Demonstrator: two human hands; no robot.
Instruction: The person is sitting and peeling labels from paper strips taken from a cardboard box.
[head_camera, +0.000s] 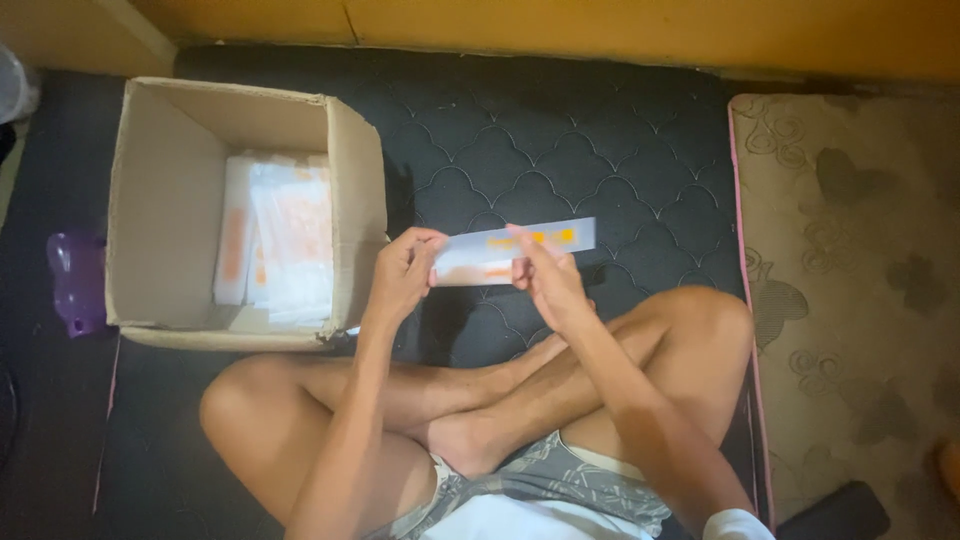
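Both grips, left hand (402, 272) and right hand (548, 280), pinch a flat packet (515, 250), seemingly level, above crossed legs.

Dim, warm indoor light falls from above on the scene, leaving the dark quilted mattress (560, 150) at centre nearly black and its stitching faint. The cardboard box (165, 200) at upper left catches the most light; the white packets (285, 240) inside it are washed out, their orange markings smeared. The box throws a shadow to its right. The translucent packet (520, 250) held at centre frame is soft, the fingers around it slightly blurred. The patterned mat (860, 300) at right looks muddy and grainy, and the corners fall darker.
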